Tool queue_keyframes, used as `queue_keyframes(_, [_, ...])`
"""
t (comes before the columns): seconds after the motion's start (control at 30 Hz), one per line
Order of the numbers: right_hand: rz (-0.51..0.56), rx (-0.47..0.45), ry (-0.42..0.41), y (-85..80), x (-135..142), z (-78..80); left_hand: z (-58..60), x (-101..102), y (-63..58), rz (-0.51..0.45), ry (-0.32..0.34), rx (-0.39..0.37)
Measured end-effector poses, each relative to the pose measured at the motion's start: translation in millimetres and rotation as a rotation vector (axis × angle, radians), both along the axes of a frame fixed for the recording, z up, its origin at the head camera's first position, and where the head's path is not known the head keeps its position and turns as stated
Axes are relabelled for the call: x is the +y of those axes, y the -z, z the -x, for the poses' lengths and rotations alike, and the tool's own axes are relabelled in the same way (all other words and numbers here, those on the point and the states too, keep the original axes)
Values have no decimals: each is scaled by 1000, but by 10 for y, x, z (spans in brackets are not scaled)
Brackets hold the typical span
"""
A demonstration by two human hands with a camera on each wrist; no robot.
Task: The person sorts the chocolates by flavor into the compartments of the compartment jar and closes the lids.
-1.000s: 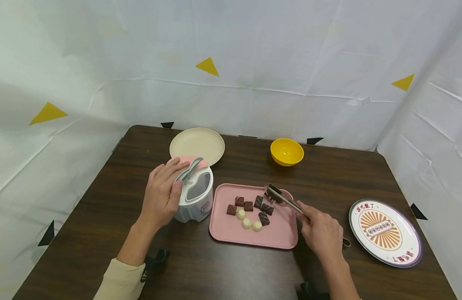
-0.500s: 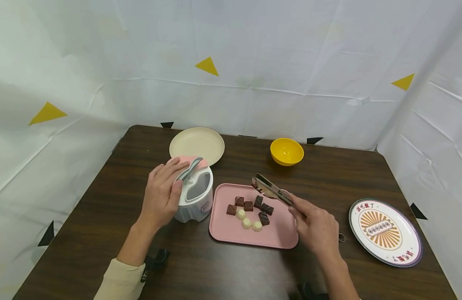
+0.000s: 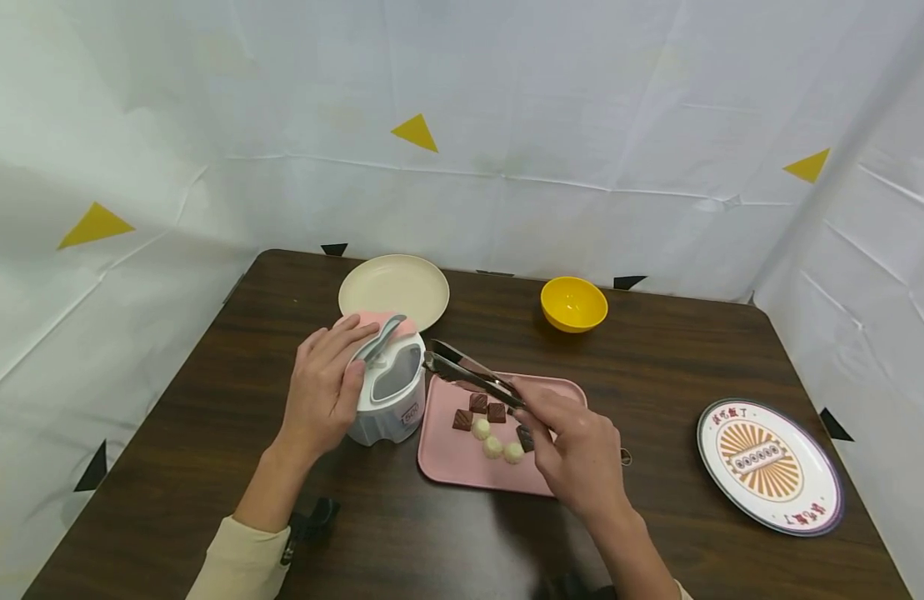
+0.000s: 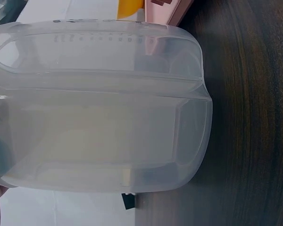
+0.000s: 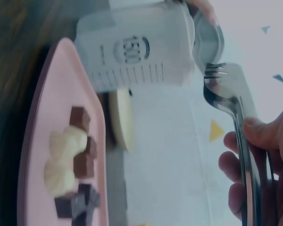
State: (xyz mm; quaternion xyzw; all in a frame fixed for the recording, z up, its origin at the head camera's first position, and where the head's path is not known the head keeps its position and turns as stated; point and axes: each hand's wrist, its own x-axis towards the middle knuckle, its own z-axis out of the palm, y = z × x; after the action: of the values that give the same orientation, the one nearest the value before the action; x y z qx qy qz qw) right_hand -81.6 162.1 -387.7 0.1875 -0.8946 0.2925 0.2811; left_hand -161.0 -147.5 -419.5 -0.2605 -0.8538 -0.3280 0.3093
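Observation:
A clear storage container (image 3: 390, 421) with a white top and a "1500" scale stands left of the pink tray. My left hand (image 3: 322, 387) lies over its top and holds up a small grey-blue lid (image 3: 379, 340) between thumb and fingers. Beneath that lid is a curved opening (image 3: 397, 372). In my right hand (image 3: 577, 446) are metal serving tongs (image 3: 469, 371) with a fork-like tip, which reach to the container's right rim. Nothing shows between their tips in the right wrist view. Brown chocolates (image 3: 478, 403), white chocolates (image 3: 493, 447) and dark chocolates (image 5: 78, 205) lie on the tray.
The pink tray (image 3: 450, 467) lies mid-table, partly under the right hand. A cream plate (image 3: 394, 287) sits behind the container, and a yellow bowl (image 3: 574, 304) at the back. At the right is a white patterned plate (image 3: 771, 467).
My right hand has carried the tongs left, from the tray's back right corner across the tray to the container's rim. My left hand and the grey-blue lid have stayed put.

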Motion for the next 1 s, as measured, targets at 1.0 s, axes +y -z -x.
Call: queue_keyframes(1.0, [-72,-14,-67,-4,-392,113,21,-6,31,-14,13,36])
